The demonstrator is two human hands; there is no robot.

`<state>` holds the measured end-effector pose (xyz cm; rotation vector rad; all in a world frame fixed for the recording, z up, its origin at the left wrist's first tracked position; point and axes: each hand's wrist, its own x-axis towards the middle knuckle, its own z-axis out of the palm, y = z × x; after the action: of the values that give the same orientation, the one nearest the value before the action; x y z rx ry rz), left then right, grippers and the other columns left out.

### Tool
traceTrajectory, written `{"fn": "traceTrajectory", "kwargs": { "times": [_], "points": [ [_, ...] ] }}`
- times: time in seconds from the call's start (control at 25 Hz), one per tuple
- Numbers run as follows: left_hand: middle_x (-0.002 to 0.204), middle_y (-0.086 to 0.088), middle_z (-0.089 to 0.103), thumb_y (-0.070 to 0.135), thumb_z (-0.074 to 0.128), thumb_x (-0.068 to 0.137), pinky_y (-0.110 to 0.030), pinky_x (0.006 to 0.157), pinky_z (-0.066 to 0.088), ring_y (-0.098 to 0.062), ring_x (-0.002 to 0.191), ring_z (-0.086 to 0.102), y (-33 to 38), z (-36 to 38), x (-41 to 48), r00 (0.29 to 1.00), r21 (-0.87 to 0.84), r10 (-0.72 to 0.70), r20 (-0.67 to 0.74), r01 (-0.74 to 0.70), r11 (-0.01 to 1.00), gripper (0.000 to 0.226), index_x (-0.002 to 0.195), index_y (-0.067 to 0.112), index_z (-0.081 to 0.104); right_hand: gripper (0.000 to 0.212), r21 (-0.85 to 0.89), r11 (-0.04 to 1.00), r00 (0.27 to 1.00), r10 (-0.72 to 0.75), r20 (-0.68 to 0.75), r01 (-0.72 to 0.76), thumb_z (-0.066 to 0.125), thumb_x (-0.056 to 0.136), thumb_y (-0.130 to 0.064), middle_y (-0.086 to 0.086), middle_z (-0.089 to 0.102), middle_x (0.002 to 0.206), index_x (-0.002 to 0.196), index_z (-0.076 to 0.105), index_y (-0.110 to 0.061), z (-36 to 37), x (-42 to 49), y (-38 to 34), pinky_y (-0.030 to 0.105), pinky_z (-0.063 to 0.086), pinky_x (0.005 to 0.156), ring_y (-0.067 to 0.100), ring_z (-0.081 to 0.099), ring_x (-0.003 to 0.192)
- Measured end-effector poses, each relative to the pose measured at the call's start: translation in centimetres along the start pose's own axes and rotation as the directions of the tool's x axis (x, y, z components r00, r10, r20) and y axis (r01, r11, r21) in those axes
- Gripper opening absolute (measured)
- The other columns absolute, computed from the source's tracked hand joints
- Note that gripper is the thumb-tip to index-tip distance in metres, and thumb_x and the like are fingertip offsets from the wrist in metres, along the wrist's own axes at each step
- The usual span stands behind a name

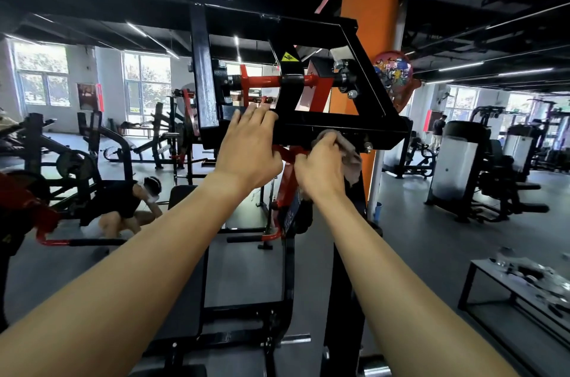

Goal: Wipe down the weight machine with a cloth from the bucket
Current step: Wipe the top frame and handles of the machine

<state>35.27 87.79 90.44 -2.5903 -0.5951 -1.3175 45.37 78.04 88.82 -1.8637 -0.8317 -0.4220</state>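
The weight machine (339, 127) fills the middle of the view: a black steel top frame with a red pivot bar and red arms under it. My left hand (246, 145) rests on the near black crossbeam, fingers hooked over its top edge. My right hand (320, 161) grips a grey-brown cloth (351, 157) and presses it against the underside of the same crossbeam, just right of centre. Part of the cloth hangs down below my fingers. No bucket is in view.
An orange pillar (367, 16) stands right behind the frame. A person (129, 204) crouches on the floor at the left among other machines. A low bench (521, 290) with clutter stands at the lower right. More machines (468, 161) line the right side.
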Motion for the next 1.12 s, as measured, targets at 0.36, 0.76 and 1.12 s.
{"fn": "traceTrajectory", "kwargs": {
  "times": [0.36,0.76,1.12],
  "points": [
    [0.165,-0.005,0.029,0.034,0.050,0.087,-0.049,0.128,0.006,-0.024,0.156,0.016,-0.7,-0.9,-0.2,0.997,0.018,0.049,0.062,-0.050,0.999,0.065,0.149,0.015,0.042,0.032,-0.049,0.991,0.979,-0.128,-0.160,0.122,0.053,0.095,0.002,0.008,0.053,0.126,0.125,0.053,-0.008,-0.7,-0.2,0.4,0.023,0.039,0.075,0.022,0.058,0.099],
    [0.145,-0.011,0.048,0.013,0.058,0.083,-0.052,0.124,0.021,-0.030,0.140,0.039,-4.6,-3.3,-1.7,0.962,0.002,-0.095,-0.255,0.099,0.995,0.050,0.133,0.010,0.056,0.011,0.099,0.990,0.988,-0.083,-0.132,0.096,0.056,0.100,-0.009,-0.004,0.063,0.097,0.101,0.063,-0.017,1.8,1.1,-2.0,0.006,0.034,0.058,0.006,0.060,0.080],
    [0.132,-0.008,0.054,0.033,0.053,0.094,-0.051,0.113,0.035,-0.032,0.115,0.052,-8.4,-1.9,-2.5,0.976,0.117,-0.078,-0.204,0.104,0.988,0.035,0.121,0.011,0.054,0.014,0.053,0.930,0.930,-0.365,0.040,0.363,0.056,0.087,-0.021,0.001,0.074,0.090,0.095,0.067,-0.026,6.8,-0.4,-6.8,0.040,0.057,0.080,0.024,0.069,0.087]
  ]
}}
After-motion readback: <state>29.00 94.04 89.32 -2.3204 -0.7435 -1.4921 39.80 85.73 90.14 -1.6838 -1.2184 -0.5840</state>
